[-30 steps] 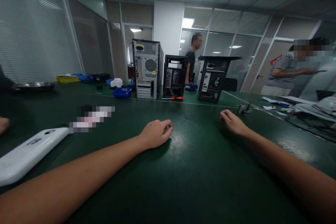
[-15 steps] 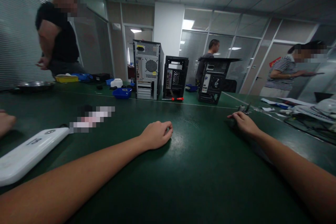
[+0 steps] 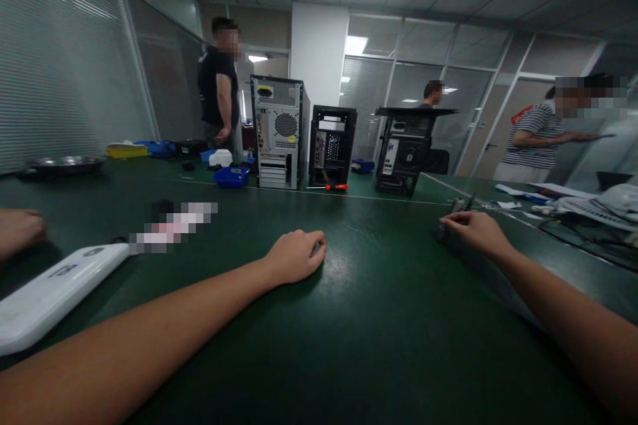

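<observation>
Right hand (image 3: 476,231) is stretched out to the small metal part (image 3: 456,207) on the green table (image 3: 379,319); fingers curled, tips at the part, contact likely but no closed pinch is seen. Left hand (image 3: 298,255) is rested as a loose fist mid-table, nothing held. Step judged: reach-to-grasp. A firm pinch on the part is needed before any lift. PC cases (image 3: 279,131) are stood well beyond.
</observation>
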Tool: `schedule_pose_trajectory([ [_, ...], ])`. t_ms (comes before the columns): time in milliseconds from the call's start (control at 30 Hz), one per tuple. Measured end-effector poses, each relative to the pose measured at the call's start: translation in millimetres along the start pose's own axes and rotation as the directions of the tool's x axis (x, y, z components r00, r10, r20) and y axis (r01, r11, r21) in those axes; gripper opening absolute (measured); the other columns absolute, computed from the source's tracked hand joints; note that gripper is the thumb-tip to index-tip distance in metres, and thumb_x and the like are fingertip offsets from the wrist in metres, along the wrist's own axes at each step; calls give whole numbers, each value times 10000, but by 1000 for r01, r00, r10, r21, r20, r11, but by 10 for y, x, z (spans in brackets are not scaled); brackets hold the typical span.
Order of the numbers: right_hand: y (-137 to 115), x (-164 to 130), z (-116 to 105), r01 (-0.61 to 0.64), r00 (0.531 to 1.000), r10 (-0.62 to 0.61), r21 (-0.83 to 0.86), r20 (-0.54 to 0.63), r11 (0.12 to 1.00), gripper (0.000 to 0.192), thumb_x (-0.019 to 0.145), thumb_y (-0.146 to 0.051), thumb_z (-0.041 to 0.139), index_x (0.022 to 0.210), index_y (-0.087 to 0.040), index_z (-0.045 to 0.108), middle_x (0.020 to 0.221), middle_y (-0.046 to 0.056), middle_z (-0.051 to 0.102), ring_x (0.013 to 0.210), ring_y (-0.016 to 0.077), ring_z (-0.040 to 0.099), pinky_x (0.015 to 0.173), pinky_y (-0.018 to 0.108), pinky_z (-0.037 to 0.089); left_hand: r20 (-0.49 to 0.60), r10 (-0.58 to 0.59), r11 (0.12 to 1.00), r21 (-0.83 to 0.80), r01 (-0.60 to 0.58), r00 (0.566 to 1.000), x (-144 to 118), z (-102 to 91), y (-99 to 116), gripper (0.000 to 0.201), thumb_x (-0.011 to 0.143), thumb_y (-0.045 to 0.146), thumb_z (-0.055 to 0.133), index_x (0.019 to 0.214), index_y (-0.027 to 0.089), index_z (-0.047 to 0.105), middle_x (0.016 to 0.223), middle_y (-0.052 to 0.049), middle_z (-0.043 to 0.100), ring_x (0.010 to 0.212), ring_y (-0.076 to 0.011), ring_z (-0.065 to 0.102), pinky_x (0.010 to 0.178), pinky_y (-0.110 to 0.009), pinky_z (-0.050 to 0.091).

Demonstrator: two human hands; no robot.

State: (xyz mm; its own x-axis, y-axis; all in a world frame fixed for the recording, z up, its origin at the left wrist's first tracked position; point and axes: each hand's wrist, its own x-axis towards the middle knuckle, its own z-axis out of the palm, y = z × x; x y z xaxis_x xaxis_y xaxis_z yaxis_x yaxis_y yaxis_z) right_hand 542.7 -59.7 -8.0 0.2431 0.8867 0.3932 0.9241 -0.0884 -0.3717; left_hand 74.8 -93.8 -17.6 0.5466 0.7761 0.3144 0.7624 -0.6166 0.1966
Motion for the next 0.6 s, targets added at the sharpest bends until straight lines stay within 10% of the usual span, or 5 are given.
schedule_pose_trajectory([
  [600,60,-4,-3,-33,999,31,113,21,993,475,758,-602,613,1010,-226,757,957,77,746,832,245,682,748,369,486,24,13,1000,-27,-12,1000,-5,-32,6,295,935,403,440,1002,211,655,800,-49,678,668,-185,610,594,-276,413],
])
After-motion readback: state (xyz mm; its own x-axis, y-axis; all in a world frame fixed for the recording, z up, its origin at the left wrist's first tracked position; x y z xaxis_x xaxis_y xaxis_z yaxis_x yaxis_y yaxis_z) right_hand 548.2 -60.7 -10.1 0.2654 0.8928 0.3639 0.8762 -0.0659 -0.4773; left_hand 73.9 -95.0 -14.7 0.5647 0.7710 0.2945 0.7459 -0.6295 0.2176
